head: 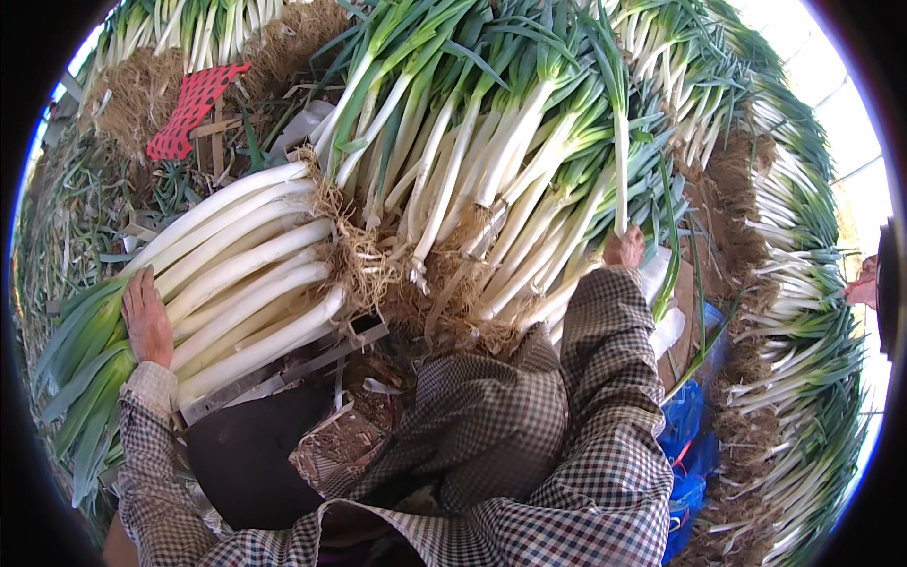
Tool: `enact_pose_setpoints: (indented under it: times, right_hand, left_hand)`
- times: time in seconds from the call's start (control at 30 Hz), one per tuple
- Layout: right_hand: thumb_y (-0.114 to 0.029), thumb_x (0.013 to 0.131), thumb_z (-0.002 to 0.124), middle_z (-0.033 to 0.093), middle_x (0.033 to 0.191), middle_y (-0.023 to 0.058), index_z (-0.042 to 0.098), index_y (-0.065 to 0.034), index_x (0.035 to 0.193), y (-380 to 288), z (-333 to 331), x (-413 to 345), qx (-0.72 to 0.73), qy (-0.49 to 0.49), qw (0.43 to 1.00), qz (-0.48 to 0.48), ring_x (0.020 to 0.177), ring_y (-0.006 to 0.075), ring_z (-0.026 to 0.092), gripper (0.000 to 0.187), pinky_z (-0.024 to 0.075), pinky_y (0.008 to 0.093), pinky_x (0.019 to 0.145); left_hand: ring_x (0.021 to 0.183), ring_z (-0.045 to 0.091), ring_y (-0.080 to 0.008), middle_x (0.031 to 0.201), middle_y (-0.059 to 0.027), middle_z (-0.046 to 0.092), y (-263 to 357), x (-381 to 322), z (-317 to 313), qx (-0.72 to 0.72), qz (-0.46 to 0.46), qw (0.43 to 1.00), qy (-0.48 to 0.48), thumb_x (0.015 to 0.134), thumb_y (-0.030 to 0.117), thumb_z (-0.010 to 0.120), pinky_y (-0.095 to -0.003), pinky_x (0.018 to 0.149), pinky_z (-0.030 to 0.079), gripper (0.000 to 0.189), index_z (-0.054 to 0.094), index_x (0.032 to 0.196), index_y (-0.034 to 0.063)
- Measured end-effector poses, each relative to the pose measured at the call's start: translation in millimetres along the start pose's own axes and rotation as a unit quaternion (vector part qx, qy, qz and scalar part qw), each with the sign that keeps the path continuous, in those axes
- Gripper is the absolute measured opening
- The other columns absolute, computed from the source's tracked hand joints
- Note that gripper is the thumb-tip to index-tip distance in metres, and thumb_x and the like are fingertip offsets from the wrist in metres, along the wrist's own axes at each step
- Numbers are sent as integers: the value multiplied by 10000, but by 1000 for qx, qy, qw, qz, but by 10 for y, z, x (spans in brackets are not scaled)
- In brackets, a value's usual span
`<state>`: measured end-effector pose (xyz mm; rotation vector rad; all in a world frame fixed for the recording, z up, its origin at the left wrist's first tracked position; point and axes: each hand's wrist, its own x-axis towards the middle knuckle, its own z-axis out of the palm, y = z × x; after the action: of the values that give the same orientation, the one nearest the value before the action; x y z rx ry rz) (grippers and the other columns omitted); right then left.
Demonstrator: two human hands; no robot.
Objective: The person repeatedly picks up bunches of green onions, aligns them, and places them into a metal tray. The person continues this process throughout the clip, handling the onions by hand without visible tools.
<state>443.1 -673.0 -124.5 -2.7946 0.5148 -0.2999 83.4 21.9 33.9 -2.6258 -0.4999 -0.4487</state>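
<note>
My left hand lies over a pile of long green onions, where the white stems turn to green leaves. The pile rests on a metal frame, its roots facing right. Off to the right, my right hand grips the lower end of a single green onion, which points away from me, leaves at the far end. Its root end is hidden by the hand. Between my hands a large heap of untrimmed green onions spreads out, with tangled brown roots towards me.
Rows of green onions line the right side, and more onions stand at the back left. A red dotted cloth hangs by wooden sticks. Blue plastic lies beside my right sleeve. Another person's hand shows at the far right.
</note>
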Motion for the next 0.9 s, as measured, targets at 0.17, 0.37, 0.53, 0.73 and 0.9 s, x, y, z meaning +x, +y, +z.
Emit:
enact_pose_setpoints:
  times: [0.17,0.37,0.53,0.73,0.9]
  right_hand:
    - [-235,828,634,631,1032,250,447,33,1259,-67,117,214,179,-161,970,23,935,410,631,540,509,447,805]
    - [-191,849,583,625,1055,154,527,64,1205,-534,-1762,-674,672,-250,692,77,918,221,629,441,506,300,760]
    - [-258,801,641,618,1021,125,374,110,1355,398,-3118,-2349,745,-340,574,7,900,188,613,717,494,263,775]
    - [-196,802,665,621,863,243,143,217,1368,1512,-3559,-3859,796,-539,250,-117,699,243,634,874,515,341,664]
    - [-268,833,659,578,1193,147,404,62,1358,1711,-3868,-4146,438,-668,601,-28,1098,250,560,670,422,328,956]
  left_hand:
    - [1227,425,-319,1305,-133,466,-63,24,-63,-5,1,1000,-28,912,43,464,-428,1027,351,415,452,1327,51]
    - [1158,476,-351,1270,-193,486,371,254,-1059,-129,-2,992,-3,859,64,580,-434,990,387,534,409,1364,31]
    - [975,594,-230,1224,-168,537,2064,267,-2144,-607,103,782,-90,925,158,564,-358,844,508,542,358,1411,37]
    - [1050,582,-246,1210,-148,552,4159,70,-2861,-875,-64,238,-417,912,486,556,-435,837,535,600,445,1321,62]
    - [835,663,-265,981,-151,649,4054,-20,-2997,-917,-141,-100,-360,969,212,506,-377,740,582,317,507,1175,-28]
